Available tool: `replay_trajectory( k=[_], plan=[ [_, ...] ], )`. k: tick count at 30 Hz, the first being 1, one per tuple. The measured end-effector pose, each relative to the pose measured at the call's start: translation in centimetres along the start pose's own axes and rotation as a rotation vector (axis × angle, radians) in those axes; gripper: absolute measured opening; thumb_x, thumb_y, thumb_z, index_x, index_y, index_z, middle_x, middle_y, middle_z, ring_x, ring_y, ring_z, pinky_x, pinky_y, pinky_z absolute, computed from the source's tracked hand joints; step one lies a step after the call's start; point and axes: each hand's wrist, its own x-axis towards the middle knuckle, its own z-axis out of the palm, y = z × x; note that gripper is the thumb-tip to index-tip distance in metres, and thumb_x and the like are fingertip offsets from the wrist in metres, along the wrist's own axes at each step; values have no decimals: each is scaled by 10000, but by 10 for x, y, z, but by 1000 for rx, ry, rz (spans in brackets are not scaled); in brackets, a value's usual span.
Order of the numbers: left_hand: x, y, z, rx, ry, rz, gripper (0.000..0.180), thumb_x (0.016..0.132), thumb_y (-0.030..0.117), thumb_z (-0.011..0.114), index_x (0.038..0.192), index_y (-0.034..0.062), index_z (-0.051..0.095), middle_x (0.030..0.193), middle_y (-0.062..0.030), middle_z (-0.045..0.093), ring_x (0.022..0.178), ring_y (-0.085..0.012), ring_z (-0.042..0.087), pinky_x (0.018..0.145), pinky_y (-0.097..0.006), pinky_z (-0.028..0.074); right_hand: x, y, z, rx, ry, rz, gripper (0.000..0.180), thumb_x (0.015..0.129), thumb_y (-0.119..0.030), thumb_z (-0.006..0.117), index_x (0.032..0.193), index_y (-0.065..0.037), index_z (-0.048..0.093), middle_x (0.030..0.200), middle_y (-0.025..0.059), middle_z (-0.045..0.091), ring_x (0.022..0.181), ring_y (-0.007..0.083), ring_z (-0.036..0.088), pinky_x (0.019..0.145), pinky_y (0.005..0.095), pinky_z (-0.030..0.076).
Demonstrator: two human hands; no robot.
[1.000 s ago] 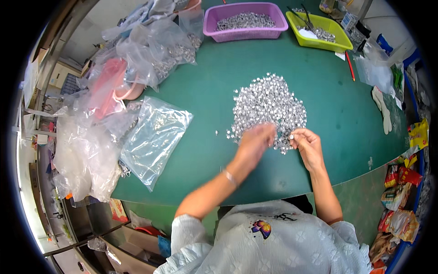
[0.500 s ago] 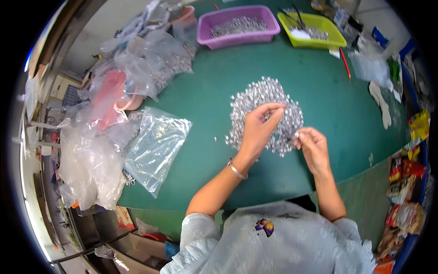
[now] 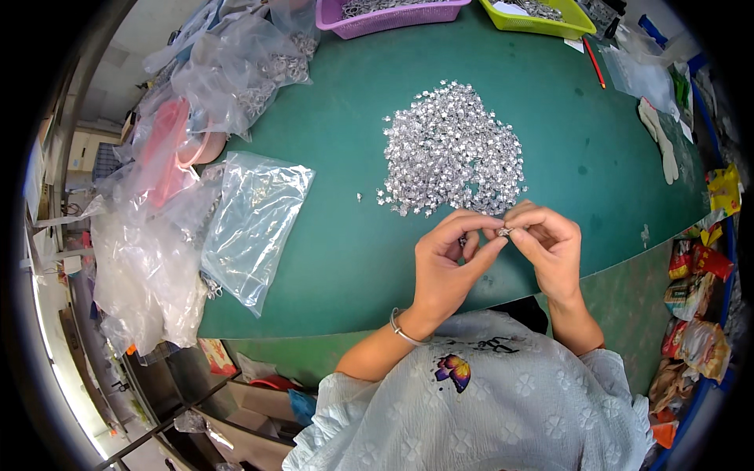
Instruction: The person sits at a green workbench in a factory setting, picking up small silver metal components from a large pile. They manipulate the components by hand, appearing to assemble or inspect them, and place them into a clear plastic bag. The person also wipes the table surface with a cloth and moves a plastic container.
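Note:
Both hands meet just in front of a heap of small silvery metal pieces (image 3: pixel 452 149) on the green tabletop. Between the fingertips of my left hand (image 3: pixel 452 259) and my right hand (image 3: pixel 550 243) sits one small shiny metal piece (image 3: pixel 503 231), pinched from both sides. Another dark metallic bit (image 3: pixel 463 240) shows inside the curled fingers of my left hand. The exact shape of the pinched piece is too small to make out. A single loose piece (image 3: pixel 359 196) lies left of the heap.
A flat clear plastic bag (image 3: pixel 258 228) lies on the left, beside piled bags (image 3: pixel 149 275) and a pink tub (image 3: pixel 210 147). At the back stand a purple basket (image 3: pixel 393 20) and a yellow-green basket (image 3: pixel 542 25). A red pencil (image 3: pixel 594 63) and a white glove (image 3: pixel 658 141) lie right.
My left hand has drawn back from the heap toward me and joined my right hand at the piece. The view has tilted, so the table sits higher in the picture.

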Motion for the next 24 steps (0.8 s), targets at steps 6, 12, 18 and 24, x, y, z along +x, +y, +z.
replay_trajectory(
  k=[6,12,18,24],
  plan=[
    [-4,6,3,-112,1,-59,198,747,-94,623,931,-22,631,803,-11,534,595,-21,364,541,-165,319,-4,-10,7,-31,49,-4,127,783,71,582,905,47,609,846,86,589,742,112,484,675,235,397],
    [-9,8,3,-140,-4,-114,177,752,-79,636,922,-32,628,759,9,511,603,-19,374,547,-172,328,-6,-16,7,-104,29,-54,114,774,63,591,884,46,616,832,94,590,763,134,507,684,248,402],
    [-11,14,4,-141,-20,-80,175,739,-88,643,907,-39,623,789,-13,536,598,-18,384,554,-170,348,-6,-19,8,-144,25,-106,90,765,50,601,852,48,623,796,100,595,771,172,529,683,275,417],
    [-14,17,6,-159,-36,-73,175,727,-91,651,891,-37,621,824,-29,552,588,-15,385,559,-172,362,-6,-24,11,-168,11,-127,81,762,47,599,838,49,627,778,101,593,765,181,529,671,280,420]
  ],
)
